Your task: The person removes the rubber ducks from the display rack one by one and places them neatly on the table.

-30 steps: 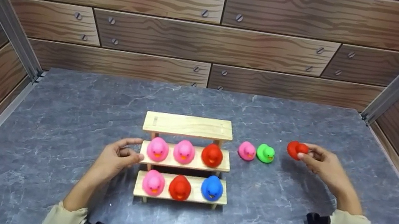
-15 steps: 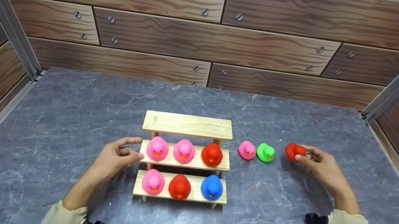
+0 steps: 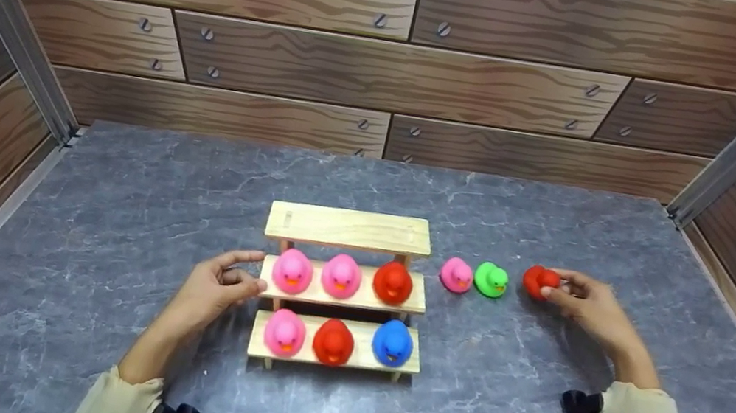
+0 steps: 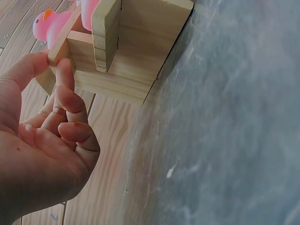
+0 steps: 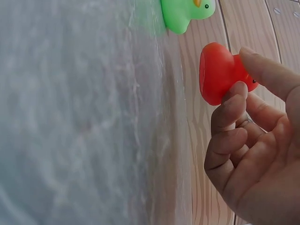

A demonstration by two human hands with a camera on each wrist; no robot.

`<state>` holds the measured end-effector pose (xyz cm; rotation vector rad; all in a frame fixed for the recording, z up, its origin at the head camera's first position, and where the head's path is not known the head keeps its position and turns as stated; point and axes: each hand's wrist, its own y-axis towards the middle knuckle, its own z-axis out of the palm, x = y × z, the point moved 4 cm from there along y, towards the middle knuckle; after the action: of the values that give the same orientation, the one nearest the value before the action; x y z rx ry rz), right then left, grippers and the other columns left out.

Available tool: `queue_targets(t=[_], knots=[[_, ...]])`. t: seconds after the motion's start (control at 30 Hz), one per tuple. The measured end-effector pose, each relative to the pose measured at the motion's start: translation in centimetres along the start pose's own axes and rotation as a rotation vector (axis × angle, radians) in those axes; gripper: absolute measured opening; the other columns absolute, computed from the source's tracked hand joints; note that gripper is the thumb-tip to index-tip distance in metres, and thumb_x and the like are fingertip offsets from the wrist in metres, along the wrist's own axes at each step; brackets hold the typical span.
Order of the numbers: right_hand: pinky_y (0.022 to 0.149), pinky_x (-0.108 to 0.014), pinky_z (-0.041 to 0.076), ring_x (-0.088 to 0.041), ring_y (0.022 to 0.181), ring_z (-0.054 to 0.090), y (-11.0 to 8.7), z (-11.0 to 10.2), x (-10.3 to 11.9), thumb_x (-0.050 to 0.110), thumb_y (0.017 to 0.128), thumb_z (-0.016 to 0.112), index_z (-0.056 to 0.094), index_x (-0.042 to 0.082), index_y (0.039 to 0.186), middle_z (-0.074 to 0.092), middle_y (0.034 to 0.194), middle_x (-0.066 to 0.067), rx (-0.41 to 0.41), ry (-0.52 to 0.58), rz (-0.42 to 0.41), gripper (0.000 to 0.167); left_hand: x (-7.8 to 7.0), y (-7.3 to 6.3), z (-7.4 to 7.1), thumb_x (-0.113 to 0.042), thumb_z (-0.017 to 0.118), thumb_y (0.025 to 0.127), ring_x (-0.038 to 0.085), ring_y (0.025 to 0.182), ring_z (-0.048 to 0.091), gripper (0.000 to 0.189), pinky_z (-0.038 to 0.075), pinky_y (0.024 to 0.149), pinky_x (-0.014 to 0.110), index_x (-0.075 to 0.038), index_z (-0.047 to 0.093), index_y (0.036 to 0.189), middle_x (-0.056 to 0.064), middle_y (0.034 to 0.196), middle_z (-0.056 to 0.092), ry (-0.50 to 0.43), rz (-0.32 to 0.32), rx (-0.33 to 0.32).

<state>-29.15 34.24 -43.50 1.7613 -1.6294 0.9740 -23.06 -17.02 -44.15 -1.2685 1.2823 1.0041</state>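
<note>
My right hand pinches a red rubber duck between thumb and fingers, to the right of a green duck. In the right wrist view that red duck is tipped, its flat base facing the tabletop side. At the left end of a three-tier wooden display stand, my left hand grips the middle board's end. The left wrist view has thumb and index finger on either side of that board end, the other fingers curled below.
Two pink ducks and a red duck sit on the middle tier. The bottom tier bears a pink, a red and a blue duck. Another pink duck stands on the grey tabletop beside the green one. Wood-patterned walls enclose the table.
My right hand has shifted slightly left and nearer to me with the red duck, closer to the green one. The left hand keeps its place on the stand.
</note>
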Motion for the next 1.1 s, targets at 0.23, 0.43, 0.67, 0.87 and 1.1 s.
queue_targets(t=[0.23, 0.43, 0.67, 0.87, 1.1], knots=[[0.058, -0.021, 0.042, -0.004, 0.066, 0.049, 0.5, 0.2, 0.0, 0.023, 0.093, 0.063, 0.047, -0.009, 0.133, 0.054, 0.083, 0.008, 0.02, -0.016, 0.017, 0.054, 0.1, 0.1, 0.0, -0.004, 0.07, 0.084, 0.012, 0.068, 0.055, 0.05, 0.04, 0.063, 0.023, 0.001, 0.054, 0.131, -0.004, 0.071, 0.063, 0.0, 0.004, -0.01], [0.058, -0.022, 0.043, -0.006, 0.064, 0.05, 0.8, 0.5, 0.2, 0.02, 0.093, 0.064, 0.047, -0.01, 0.132, 0.052, 0.081, 0.005, 0.059, -0.025, 0.004, 0.051, 0.1, 0.2, 0.0, -0.005, 0.07, 0.084, 0.012, 0.071, 0.058, 0.05, 0.042, 0.064, 0.024, 0.001, 0.054, 0.131, -0.004, 0.071, 0.063, 0.005, 0.005, -0.011], [0.062, -0.022, 0.046, -0.007, 0.067, 0.053, 0.9, 0.8, 0.4, 0.02, 0.093, 0.063, 0.045, -0.01, 0.133, 0.054, 0.086, 0.001, 0.111, -0.032, 0.026, 0.053, 0.0, 0.2, 0.0, -0.005, 0.07, 0.084, 0.013, 0.071, 0.059, 0.051, 0.042, 0.065, 0.024, 0.002, 0.053, 0.131, -0.004, 0.071, 0.063, 0.012, 0.011, -0.008], [0.064, -0.023, 0.047, -0.008, 0.069, 0.054, 1.0, 1.0, 0.3, 0.022, 0.093, 0.064, 0.044, -0.01, 0.134, 0.056, 0.088, -0.001, 0.141, -0.05, 0.051, 0.055, 0.0, 0.2, 0.0, -0.005, 0.07, 0.084, 0.014, 0.071, 0.06, 0.051, 0.043, 0.065, 0.024, 0.002, 0.053, 0.131, -0.003, 0.071, 0.063, 0.01, 0.011, -0.012], [0.064, -0.023, 0.046, -0.009, 0.07, 0.055, 1.3, 1.2, 0.4, 0.019, 0.093, 0.063, 0.043, -0.011, 0.135, 0.056, 0.088, -0.003, 0.144, -0.076, 0.042, 0.055, 0.0, 0.1, 0.0, -0.007, 0.07, 0.084, 0.013, 0.074, 0.061, 0.053, 0.043, 0.068, 0.025, 0.003, 0.051, 0.133, -0.005, 0.073, 0.064, 0.016, 0.015, 0.012]])
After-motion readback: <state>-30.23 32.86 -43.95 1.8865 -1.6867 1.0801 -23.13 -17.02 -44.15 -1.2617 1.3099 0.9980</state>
